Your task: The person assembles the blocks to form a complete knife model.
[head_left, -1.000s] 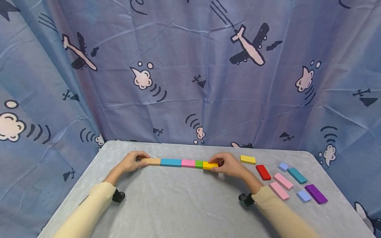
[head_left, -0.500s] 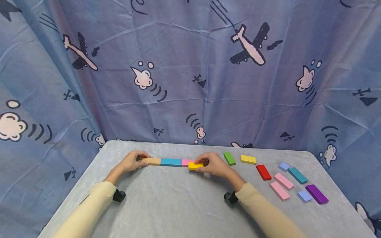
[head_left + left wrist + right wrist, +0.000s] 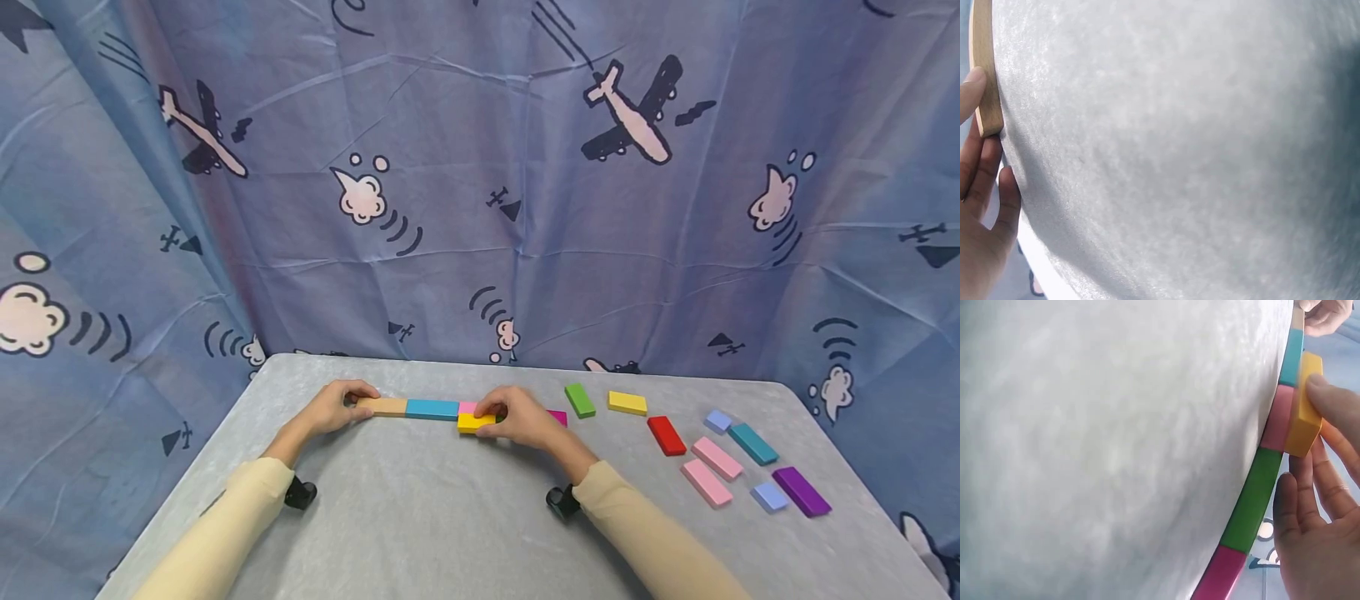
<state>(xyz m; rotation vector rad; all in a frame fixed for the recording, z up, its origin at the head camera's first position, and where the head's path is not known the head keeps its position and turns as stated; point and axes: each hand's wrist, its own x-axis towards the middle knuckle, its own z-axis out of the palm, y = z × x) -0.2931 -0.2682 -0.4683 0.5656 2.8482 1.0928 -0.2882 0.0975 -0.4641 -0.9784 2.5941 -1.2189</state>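
On the table, a row holds a wooden block [image 3: 388, 407], a blue block [image 3: 432, 409], a pink block [image 3: 467, 407], a green block [image 3: 1251, 500] and a magenta block [image 3: 557, 417]. My left hand [image 3: 330, 407] pinches the free end of the wooden block, thumb on the near side and fingers behind. My right hand [image 3: 517, 418] grips a yellow block [image 3: 476, 423] between thumb and fingers. That yellow block overlaps the pink one in both the head and right wrist views. From the head, my right hand hides the green block in the row.
Loose blocks lie to the right: a green block [image 3: 580, 400], a yellow block [image 3: 627, 403], a red block [image 3: 666, 436], a teal block [image 3: 753, 443], a purple block [image 3: 801, 492], plus pink and light-blue ones. A patterned curtain [image 3: 450, 208] hangs behind the table.
My right hand has moved left along the row with the yellow block, from beside the green block to the pink one. The magenta block and loose green block have come into view. My left hand stays put.
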